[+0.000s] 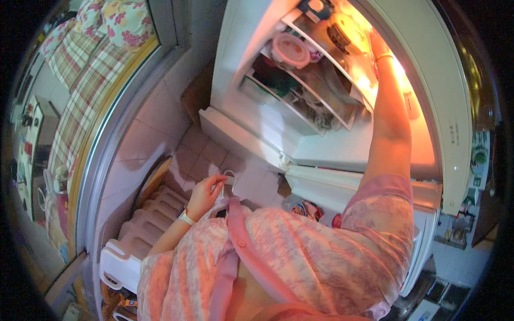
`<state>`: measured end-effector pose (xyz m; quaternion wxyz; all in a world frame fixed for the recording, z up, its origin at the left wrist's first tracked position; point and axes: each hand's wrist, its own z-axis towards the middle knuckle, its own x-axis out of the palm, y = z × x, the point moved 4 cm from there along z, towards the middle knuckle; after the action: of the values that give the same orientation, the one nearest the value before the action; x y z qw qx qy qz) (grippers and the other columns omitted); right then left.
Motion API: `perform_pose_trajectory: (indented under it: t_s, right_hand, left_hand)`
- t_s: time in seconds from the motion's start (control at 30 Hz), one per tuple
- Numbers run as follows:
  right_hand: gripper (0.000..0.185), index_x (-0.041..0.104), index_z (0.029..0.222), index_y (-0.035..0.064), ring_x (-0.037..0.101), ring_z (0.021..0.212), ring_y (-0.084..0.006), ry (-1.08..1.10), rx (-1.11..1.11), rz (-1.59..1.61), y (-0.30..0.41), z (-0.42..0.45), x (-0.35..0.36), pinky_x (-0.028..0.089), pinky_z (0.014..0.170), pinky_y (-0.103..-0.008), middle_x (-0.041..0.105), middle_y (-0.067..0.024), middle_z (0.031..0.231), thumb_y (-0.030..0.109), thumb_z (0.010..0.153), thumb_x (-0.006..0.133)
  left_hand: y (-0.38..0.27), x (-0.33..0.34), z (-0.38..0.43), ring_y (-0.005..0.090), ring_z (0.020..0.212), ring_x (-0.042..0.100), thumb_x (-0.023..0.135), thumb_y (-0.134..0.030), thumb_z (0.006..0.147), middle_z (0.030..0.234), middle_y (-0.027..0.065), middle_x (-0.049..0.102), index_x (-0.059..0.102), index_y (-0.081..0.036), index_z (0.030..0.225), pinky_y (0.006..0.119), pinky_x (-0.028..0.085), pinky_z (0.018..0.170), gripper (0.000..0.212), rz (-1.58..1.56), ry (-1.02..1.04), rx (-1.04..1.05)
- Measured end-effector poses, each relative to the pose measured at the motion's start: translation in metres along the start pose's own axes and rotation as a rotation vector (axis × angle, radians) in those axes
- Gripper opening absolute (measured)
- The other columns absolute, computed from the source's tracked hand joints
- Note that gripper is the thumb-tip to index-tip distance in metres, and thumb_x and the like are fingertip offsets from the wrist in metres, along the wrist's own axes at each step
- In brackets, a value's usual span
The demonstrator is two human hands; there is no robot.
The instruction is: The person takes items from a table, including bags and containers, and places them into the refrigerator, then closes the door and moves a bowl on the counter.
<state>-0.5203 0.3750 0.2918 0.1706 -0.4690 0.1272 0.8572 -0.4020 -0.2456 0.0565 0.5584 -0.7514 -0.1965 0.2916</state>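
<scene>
My right arm reaches into a lit, open refrigerator [329, 150]. My right hand [376, 43], with a bracelet at its wrist, is beside a yellow-lidded round container [348, 33] on the upper shelf; glare hides its fingers and anything in them. A pink-lidded round container [291, 50] sits one shelf lower, above dark and green items and plastic bags [317, 106]. My left hand [207, 194], a white band on its wrist, hangs in front of my body over the tiled floor. Its fingers are bent with the tips close together; whether they pinch the whitish thing below is unclear.
The refrigerator door [245, 138] stands open at the left. A framed glass pane [100, 132] runs down the left side, with a plaid-covered bed or seat [90, 80] behind it. A white plastic rack or chair [120, 261] is by my left elbow. A transparent bag of colourful packets [307, 210] lies below the refrigerator compartment.
</scene>
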Motion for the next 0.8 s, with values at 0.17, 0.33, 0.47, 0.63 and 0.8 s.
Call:
perform_pose_trajectory:
  t_s: [0.17,0.33,0.47,0.63,0.8]
  right_hand:
    - [0.023,0.056,0.086,0.004,0.05,0.08,-0.0235,0.009,0.068,-0.003,-0.011,0.021,0.013,0.038,0.07,-0.0313,0.056,-0.0116,0.085,0.023,0.078,0.045]
    - [0.018,0.057,0.079,0.0047,0.051,0.072,-0.0198,-0.045,0.149,0.018,0.003,0.029,-0.003,0.039,0.064,-0.0297,0.057,-0.0084,0.078,0.019,0.078,0.046]
    - [0.016,0.058,0.074,0.0053,0.052,0.066,-0.0169,-0.624,0.199,0.051,0.059,-0.03,-0.063,0.039,0.059,-0.0284,0.058,-0.0058,0.071,0.016,0.077,0.047]
    - [0.012,0.057,0.077,0.0056,0.054,0.065,-0.017,-0.476,0.003,0.499,0.231,-0.159,-0.07,0.042,0.059,-0.0287,0.057,-0.0061,0.073,0.017,0.074,0.054]
    - [0.07,0.037,0.116,0.0025,0.038,0.107,-0.0315,-0.044,0.112,0.263,0.287,-0.194,-0.025,0.034,0.088,-0.0374,0.037,-0.0184,0.116,0.04,0.064,0.065]
  left_hand:
    - [0.015,-0.003,-0.014,0.0202,0.076,0.057,0.045,-0.011,0.082,0.083,0.0127,0.058,0.054,-0.001,0.094,0.028,0.043,0.066,0.018,0.067,-0.042,-0.05]
    - [0.016,-0.002,-0.022,0.0199,0.07,0.057,0.046,-0.01,0.081,0.077,0.0122,0.058,0.054,-0.002,0.092,0.027,0.042,0.06,0.015,-0.021,-0.13,-0.019]
    - [0.007,-0.007,-0.017,0.0191,0.072,0.057,0.045,-0.01,0.082,0.08,0.0122,0.058,0.054,-0.001,0.092,0.026,0.043,0.063,0.016,-0.016,-0.123,-0.017]
    - [0.014,-0.01,-0.013,0.0193,0.074,0.057,0.044,-0.01,0.083,0.081,0.012,0.058,0.054,-0.001,0.092,0.027,0.043,0.064,0.016,-0.091,-0.125,-0.053]
    - [0.003,-0.013,-0.011,0.0195,0.075,0.057,0.045,-0.01,0.083,0.082,0.0116,0.058,0.054,-0.001,0.092,0.027,0.043,0.064,0.016,-0.042,-0.087,-0.025]
